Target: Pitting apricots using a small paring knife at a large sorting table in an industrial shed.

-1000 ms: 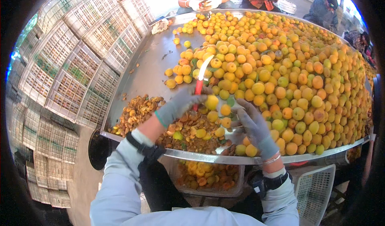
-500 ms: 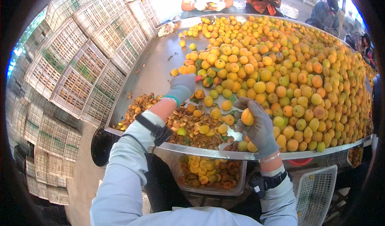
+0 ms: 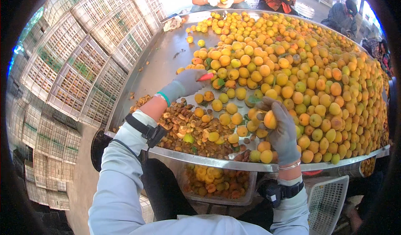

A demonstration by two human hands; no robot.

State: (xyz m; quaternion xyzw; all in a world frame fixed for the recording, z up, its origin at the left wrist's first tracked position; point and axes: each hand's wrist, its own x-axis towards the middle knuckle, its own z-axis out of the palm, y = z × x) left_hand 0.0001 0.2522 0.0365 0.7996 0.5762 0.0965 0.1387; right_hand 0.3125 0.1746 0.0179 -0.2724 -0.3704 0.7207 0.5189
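Left grip [image 3: 189, 80] and right grip [image 3: 283, 128]: drawn well apart since a second ago, from close together above the cut pieces [image 3: 204, 147].
Left grip: closed firmly round a red handle [image 3: 205, 77] that juts out to the right, just beside whole fruit at the edge of the heap [image 3: 321, 80].
Blade: too hidden to make out.
Right grip: partly closed, fingers curled round an orange-yellow fruit [image 3: 270, 120], exposed on its left side.
Left arm [image 3: 121, 164]: stretched up and to the right from the lower left, over the cut pieces, back of the grey glove uppermost.
Right arm [image 3: 292, 201]: raised nearly straight from the lower edge, palm turned to the left, in front of the heap.
Red handle: almost upright a second ago, under a pale curved blade; now slanted to the right.
Orange-yellow fruit: already in the right grip half a second ago, now slightly farther right.
Bench [image 3: 156, 68]: metal, covered by the heap across the middle and right, with cut pieces along the near left edge.
Tub [image 3: 249, 193]: below the near rim, filled with halved fruit [image 3: 215, 185].
Crates [image 3: 83, 74]: stacked on the left, well apart from both grips.
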